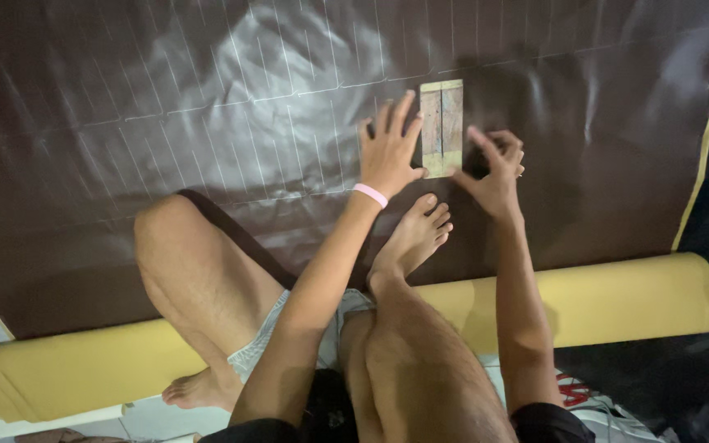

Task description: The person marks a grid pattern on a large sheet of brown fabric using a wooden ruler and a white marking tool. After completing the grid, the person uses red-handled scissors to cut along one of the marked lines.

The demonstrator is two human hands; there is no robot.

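Observation:
A large sheet of dark brown glossy material (207,98) with thin chalk-like lines lies spread over the floor. On it sits a small rectangular wooden block (441,125) with a yellowish edge. My left hand (387,152), with a pink band at the wrist, rests flat with fingers spread against the block's left side. My right hand (496,168) is at the block's lower right corner, fingers bent and apart, touching the sheet beside it. Nothing is gripped in either hand.
The sheet's near end is rolled into a yellow-backed roll (601,295) across the view. My right foot (412,238) presses on the sheet just below the hands; my left knee (182,246) is raised at left. A yellow edge (703,139) runs down the right.

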